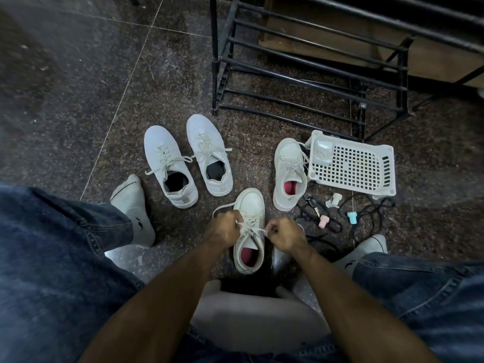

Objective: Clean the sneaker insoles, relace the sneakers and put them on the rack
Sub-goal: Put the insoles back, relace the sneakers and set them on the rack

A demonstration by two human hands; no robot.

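1. A white low-top sneaker with a pink insole [248, 231] is seen standing on the dark speckled stone floor [78, 100], directly between the two hands, toe pointing away from the person.
2. The left hand [222, 229] is held at the sneaker's left side, fingers curled, one end of the off-white shoelace [251, 226] being pinched in them.
3. The right hand [286, 235] is held at the sneaker's right side, fingers likewise curled, the other lace end being pinched.
4. The lace is drawn taut across the sneaker's eyelets between both hands; a loose loop is seen trailing to the left of the toe.
5. Four white sneakers are counted: the one being laced, a second with a pink insole [290, 174] just beyond it to the right, and a pair with dark interiors [188, 158] further left, set side by side.
6. One white perforated plastic basket [353, 163] is seen touching the second pink-insoled sneaker.
7. One black metal-bar shoe rack [301, 61] is seen standing beyond the sneakers.
8. Black cords [366, 216] are seen tangled on the floor, near the basket.
9. Two grey-socked feet [133, 208] are planted on either side.
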